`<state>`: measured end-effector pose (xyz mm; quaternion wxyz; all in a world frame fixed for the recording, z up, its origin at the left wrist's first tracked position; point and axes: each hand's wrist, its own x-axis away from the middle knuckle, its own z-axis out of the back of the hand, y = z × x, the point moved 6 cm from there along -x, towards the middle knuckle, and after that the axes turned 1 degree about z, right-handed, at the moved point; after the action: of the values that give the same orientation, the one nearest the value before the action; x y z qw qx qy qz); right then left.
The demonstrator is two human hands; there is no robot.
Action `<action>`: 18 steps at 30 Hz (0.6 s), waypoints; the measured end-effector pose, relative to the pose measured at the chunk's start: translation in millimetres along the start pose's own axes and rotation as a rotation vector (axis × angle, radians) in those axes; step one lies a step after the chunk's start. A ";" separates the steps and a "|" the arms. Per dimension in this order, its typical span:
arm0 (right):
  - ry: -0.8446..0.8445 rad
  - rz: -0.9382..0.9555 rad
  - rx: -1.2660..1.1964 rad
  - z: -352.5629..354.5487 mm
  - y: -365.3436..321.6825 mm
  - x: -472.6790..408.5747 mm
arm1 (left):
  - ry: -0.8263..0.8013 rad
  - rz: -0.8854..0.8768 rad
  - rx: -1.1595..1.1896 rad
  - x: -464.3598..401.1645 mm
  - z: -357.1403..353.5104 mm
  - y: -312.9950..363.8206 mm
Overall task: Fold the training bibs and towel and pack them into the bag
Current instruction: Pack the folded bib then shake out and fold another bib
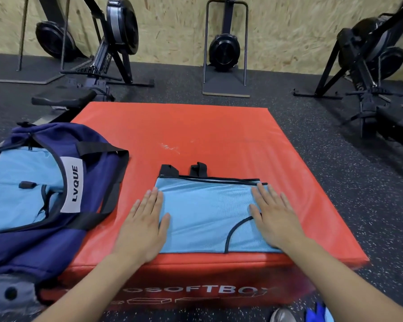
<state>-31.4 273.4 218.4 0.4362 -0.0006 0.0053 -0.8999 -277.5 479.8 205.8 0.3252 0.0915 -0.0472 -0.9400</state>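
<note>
A light-blue mesh training bib with black trim (pixel 207 217), folded into a flat rectangle, lay on the red padded soft box (pixel 196 135) close to its near edge, a little right of the middle, with two short black straps sticking out from the fold toward the far edge. The person's left hand (pixel 144 226) pressed flat on the bib's left edge, fingers straight and together, the palm partly on the red vinyl and the thumb on the blue fabric. The right hand (pixel 275 219) lay flat on the bib's right side, fingers straight and slightly spread, covering part of a curved black seam; neither hand gripped anything. A navy-blue fabric duffel bag with black handles and a white label reading LVQUE (pixel 56 182) sat over the box's left edge, unzipped, with more light-blue fabric (pixel 19 189) showing inside its opening. The box stood on a dark speckled rubber floor (pixel 335 177). Black rowing machines (pixel 112 49) stood beyond the far edge, along a chipboard wall (pixel 289 31).
</note>
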 end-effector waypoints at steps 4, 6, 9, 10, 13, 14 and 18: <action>0.088 0.120 -0.039 19.7 -10.3 -11.1 | 0.050 -0.089 -0.052 5.4 15.5 12.7; 0.068 0.240 -0.182 27.3 -23.2 -21.2 | 0.047 -0.164 -0.037 9.0 20.7 25.7; -0.020 0.379 -0.319 26.5 -49.5 -35.8 | 0.006 -0.247 -0.024 14.0 20.7 40.9; -0.052 0.395 -0.326 23.2 -56.9 -39.5 | -0.008 -0.255 -0.028 15.4 18.8 42.8; -0.125 0.361 -0.310 9.9 -70.0 -51.8 | -0.017 -0.252 -0.023 15.1 15.8 41.5; -0.133 0.340 -0.297 6.6 -72.2 -55.7 | -0.016 -0.242 -0.011 14.0 16.1 39.9; -0.103 0.250 -0.263 3.6 -79.3 -70.0 | 0.011 -0.212 0.013 9.2 23.6 35.9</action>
<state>-50.3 377.4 223.0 0.5404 -0.1031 0.1006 -0.8290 -267.7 446.7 232.9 0.2238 0.1030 -0.0416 -0.9683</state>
